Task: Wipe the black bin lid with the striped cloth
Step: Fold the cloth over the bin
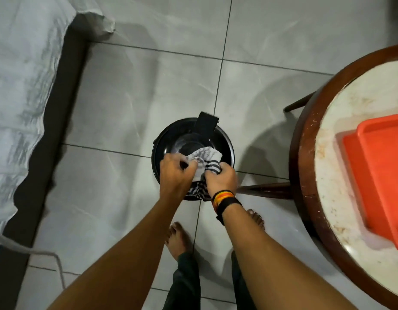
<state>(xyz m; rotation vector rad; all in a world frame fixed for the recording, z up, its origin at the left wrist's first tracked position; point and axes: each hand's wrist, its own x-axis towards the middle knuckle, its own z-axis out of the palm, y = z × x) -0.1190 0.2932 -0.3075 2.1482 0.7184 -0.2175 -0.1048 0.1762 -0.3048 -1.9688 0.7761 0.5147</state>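
Grey tiled floor [130, 104] underfoot, dark grout lines crossing it, glossy enough to catch dull reflections. Along the left edge, a bed [21, 86] with a rumpled white sheet hanging over a dark frame. At the right edge, a round table [305, 153] with a dark wooden rim and a pale, stained top, thin wooden legs angling down beneath it toward the floor. On that top, an orange tray [377, 171], cut off by the picture's edge.

Near the middle of the floor, just left of the table, a round black bin lid [224, 146], glossy, with a flat black hinge tab at its far side. Across its near half, a striped cloth [204, 157]: white with dark bands, bunched on the lid and trailing down over the near rim between the two wrists.

Left hand [175, 168] over the lid's near-left part, fingers curled tight on a fold of the cloth. Right hand [220, 177] just beside it, also closed on the cloth, knuckles up, fingertips hidden in the fabric. On the right wrist, a black band [229, 203] next to a band [222, 195] of red, yellow and orange.

Below the forearms, two bare feet [177, 238] on the tiles, dark trouser legs above them. At lower left, a grey cord [36, 251] looping across the floor beside the bed.
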